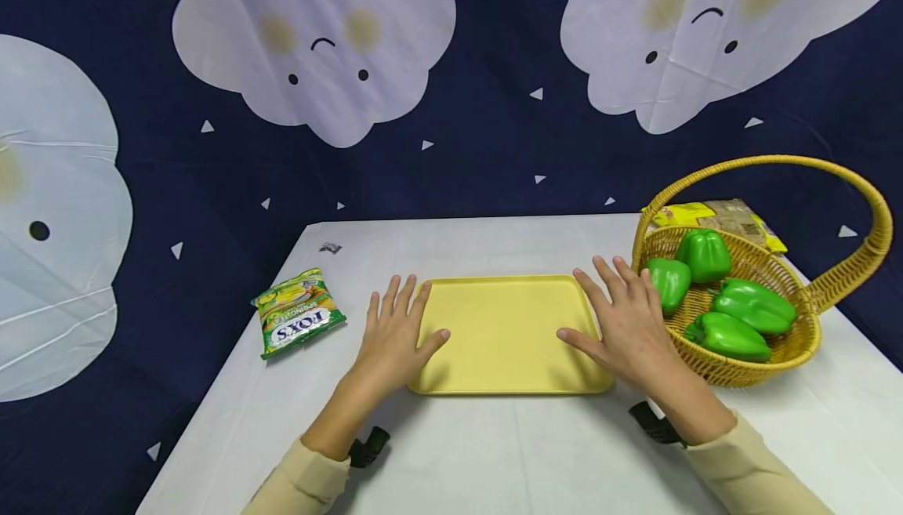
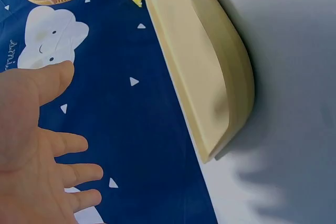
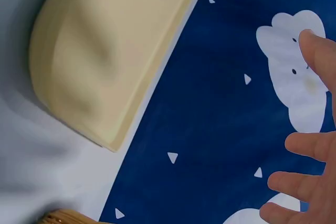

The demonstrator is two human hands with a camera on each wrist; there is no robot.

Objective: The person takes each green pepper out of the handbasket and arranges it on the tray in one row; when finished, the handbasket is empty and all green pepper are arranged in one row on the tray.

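Note:
A yellow tray (image 1: 511, 335) lies on the white table between the two hands. The left hand (image 1: 395, 335), fingers spread, hovers at the tray's left edge; in the left wrist view the same hand (image 2: 42, 145) is beside the tray (image 2: 194, 51) and apart from it. Over the tray's right edge is the right hand (image 1: 628, 327), also spread and holding nothing; the right wrist view shows its fingers (image 3: 299, 184) apart from the tray (image 3: 115, 40). Just right of that hand, a wicker basket (image 1: 807, 342) holds several green peppers (image 1: 751, 306).
A green snack packet (image 1: 298, 313) lies at the table's left side, with a tiny wrapper (image 1: 329, 248) behind it. A yellow and brown packet (image 1: 734, 217) is behind the basket, whose tall handle (image 1: 776, 160) arches upward. A dark blue cloth with clouds hangs behind the table.

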